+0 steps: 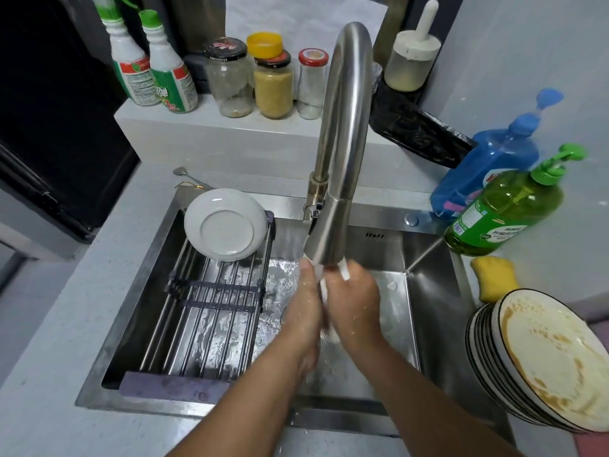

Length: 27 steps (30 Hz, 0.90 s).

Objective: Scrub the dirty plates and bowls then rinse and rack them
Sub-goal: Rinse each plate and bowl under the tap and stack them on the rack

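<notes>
My left hand (pixel 304 303) and my right hand (pixel 354 301) hold a white plate (pixel 324 293) edge-on between them, under water running from the steel faucet (pixel 342 153). Only the plate's thin rim shows between my palms. A clean white plate (pixel 225 225) lies bottom up at the far end of the roll-up rack (pixel 211 301) over the sink's left half. On the counter to the right, a stack of several dirty plates (pixel 543 361) with dark rims leans, the top one smeared brown. A yellow sponge (pixel 494 278) lies behind that stack.
The steel sink (pixel 438 291) has water pooling at its bottom. A green soap pump bottle (pixel 504 212) and a blue one (pixel 491 163) stand at its right corner. Jars (pixel 273 84) and spray bottles (pixel 148 61) line the back ledge. A spoon (pixel 188 176) lies behind the rack.
</notes>
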Available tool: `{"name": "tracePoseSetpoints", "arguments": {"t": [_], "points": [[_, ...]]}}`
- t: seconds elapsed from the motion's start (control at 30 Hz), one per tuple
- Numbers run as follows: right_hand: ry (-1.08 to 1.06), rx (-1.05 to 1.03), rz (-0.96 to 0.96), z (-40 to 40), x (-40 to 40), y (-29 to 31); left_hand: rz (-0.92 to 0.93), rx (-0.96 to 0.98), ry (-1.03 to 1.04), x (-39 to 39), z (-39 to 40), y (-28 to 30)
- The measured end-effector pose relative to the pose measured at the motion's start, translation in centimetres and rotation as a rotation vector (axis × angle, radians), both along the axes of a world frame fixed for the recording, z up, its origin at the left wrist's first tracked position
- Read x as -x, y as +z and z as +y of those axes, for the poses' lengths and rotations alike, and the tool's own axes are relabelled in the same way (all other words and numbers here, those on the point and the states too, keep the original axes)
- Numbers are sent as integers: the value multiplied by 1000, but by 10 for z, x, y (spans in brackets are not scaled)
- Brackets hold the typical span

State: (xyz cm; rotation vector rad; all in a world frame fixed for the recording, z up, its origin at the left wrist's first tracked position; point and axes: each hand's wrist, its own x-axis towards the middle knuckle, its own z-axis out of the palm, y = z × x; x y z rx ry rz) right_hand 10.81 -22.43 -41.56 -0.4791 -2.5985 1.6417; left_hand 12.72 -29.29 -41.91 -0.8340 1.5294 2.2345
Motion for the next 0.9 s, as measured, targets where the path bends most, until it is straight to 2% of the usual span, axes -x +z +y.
{"name": "tracePoseSetpoints", "arguments": {"t": [0.07,0.13,0.27,0.37,0.43,0.57,0.63,0.67,0.73,0.83,0.9], "points": [[183,-125,69,-2,-13,-7,-43,-193,3,12,-18,6],[396,-327,165,1,-21,-18,-95,-287,-5,20,-36,9],[769,-674,410,17,-25,-29,-234,-82,66,27,-54,-13],[931,-698,401,28,-26,-34,-236,1,208,25,-63,-29],[894,-670,330,39,-25,-42,-213,36,282,23,-70,-34],[582,-645,501,59,-18,-60,-148,155,277,16,-76,-37],[423,-581,483,59,-9,-56,-143,134,317,13,-75,-38],[338,-529,428,57,-6,-49,-168,129,351,12,-75,-38],[223,-376,171,52,-1,-38,-211,96,394,12,-77,-49],[221,-94,-256,43,6,-26,-254,-60,410,12,-72,-53],[190,39,-361,39,6,-26,-233,-114,387,12,-67,-51]]}}
